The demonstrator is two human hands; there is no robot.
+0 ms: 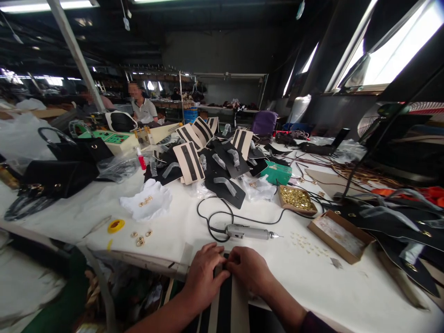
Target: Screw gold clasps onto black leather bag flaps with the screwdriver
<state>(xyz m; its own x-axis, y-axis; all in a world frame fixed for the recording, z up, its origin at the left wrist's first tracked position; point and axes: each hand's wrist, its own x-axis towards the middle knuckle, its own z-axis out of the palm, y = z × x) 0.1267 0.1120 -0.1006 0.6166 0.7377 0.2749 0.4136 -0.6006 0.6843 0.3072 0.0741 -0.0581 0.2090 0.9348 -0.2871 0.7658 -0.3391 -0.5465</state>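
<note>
A beige panel with black stripes [225, 305] lies at the table's front edge, running down toward me. My left hand [205, 273] rests on its left side, with fingers bent over the panel's far end and the thumb pointing right. Close beside it, my right hand [248, 268] is pinched at the panel's black stripe; whatever is between its fingertips is too small to make out. Just beyond both hands lies a grey electric screwdriver [248, 231] with its tip to the right. Small gold pieces [308, 244] are scattered to its right.
Striped panels and black pieces [222, 162] are heaped at the back. A box of gold parts [296, 199] and a cardboard box [340, 235] stand right. Yellow tape [115, 225], gold rings [140, 241] and black bags [58, 178] are left. A black cable loops behind the screwdriver.
</note>
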